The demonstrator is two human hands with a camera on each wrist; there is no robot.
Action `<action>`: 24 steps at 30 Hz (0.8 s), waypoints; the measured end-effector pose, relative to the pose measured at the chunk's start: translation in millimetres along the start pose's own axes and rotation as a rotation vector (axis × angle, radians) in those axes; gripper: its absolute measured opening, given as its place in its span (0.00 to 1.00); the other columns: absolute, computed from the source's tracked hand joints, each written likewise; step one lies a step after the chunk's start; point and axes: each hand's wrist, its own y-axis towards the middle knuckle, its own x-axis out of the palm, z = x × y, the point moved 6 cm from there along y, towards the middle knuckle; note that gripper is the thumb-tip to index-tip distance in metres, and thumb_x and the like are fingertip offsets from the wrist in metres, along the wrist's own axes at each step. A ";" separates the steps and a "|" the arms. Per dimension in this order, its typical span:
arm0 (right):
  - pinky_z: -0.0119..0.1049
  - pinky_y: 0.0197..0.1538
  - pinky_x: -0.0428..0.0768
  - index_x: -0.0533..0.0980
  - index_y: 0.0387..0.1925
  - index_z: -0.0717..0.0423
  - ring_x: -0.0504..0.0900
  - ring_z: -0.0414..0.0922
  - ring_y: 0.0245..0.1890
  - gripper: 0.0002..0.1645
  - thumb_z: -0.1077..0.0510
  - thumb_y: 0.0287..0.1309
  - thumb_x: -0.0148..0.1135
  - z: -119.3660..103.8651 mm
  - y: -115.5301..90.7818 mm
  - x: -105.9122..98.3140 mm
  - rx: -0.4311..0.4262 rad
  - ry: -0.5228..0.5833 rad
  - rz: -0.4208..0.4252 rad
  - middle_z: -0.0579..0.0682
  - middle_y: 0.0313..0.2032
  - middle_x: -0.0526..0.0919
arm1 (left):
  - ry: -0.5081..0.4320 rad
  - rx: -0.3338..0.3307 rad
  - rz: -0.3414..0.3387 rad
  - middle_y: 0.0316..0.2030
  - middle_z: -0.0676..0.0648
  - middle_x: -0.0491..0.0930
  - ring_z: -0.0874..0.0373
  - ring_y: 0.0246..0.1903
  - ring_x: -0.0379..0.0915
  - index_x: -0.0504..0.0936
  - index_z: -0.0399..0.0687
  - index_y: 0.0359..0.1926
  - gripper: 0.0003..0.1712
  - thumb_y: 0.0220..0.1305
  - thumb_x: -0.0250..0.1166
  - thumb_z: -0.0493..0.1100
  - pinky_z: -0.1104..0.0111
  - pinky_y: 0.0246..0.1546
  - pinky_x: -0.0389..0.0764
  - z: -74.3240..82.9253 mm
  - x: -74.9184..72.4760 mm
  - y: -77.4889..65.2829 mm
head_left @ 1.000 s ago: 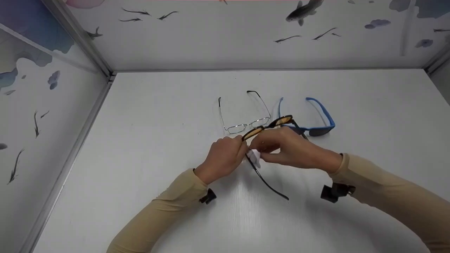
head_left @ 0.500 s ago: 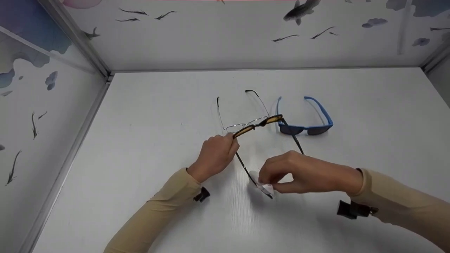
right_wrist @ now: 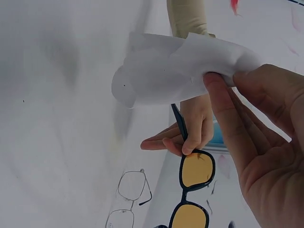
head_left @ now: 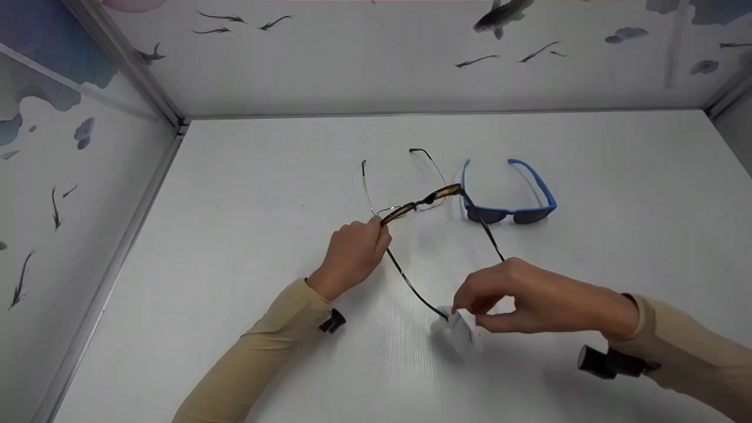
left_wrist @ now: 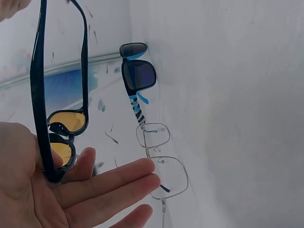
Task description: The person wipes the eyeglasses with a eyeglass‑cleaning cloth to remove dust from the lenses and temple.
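Over the white counter (head_left: 247, 194), the right hand (head_left: 529, 299) pinches a crumpled white sheet of cloth or paper (head_left: 465, 330) at one temple tip of black-framed, yellow-lensed glasses (right_wrist: 197, 170). Farther off, the left hand (head_left: 352, 252) pinches their frame corner, other fingers extended; broad counter stretches leftward to the side wall (head_left: 88, 194). Beyond, silver wire-rimmed glasses (left_wrist: 168, 175) and blue-framed dark sunglasses (head_left: 531, 216) lie side by side, well short of the back edge (head_left: 294, 117); the sunglasses' patterned temple (left_wrist: 137, 109) has markings too small to read.
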 end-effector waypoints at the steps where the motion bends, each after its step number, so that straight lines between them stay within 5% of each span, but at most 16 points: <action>1: 0.33 0.39 0.82 0.79 0.46 0.50 0.82 0.38 0.39 0.22 0.75 0.54 0.61 -1.1 -0.2 -0.1 -0.010 0.003 0.009 0.43 0.43 0.83 | -0.002 -0.005 0.000 0.13 0.56 0.53 0.62 0.15 0.48 0.64 0.46 0.22 0.16 0.71 0.48 0.36 0.71 0.13 0.52 -0.3 0.3 -0.2; 13: 0.36 0.35 0.83 0.78 0.43 0.58 0.85 0.44 0.33 0.18 0.77 0.53 0.60 2.2 8.4 8.6 -0.045 0.097 0.189 0.49 0.37 0.84 | -0.028 -0.036 0.059 0.14 0.56 0.54 0.62 0.15 0.50 0.66 0.46 0.21 0.16 0.69 0.49 0.36 0.70 0.13 0.54 0.2 4.5 0.0; 24: 0.37 0.34 0.83 0.78 0.42 0.56 0.84 0.42 0.31 0.17 0.76 0.55 0.58 8.5 25.0 8.1 -0.042 0.168 0.149 0.47 0.36 0.83 | -0.070 -0.058 0.050 0.14 0.56 0.54 0.60 0.15 0.51 0.65 0.46 0.21 0.16 0.68 0.49 0.36 0.68 0.14 0.55 1.8 2.2 -2.2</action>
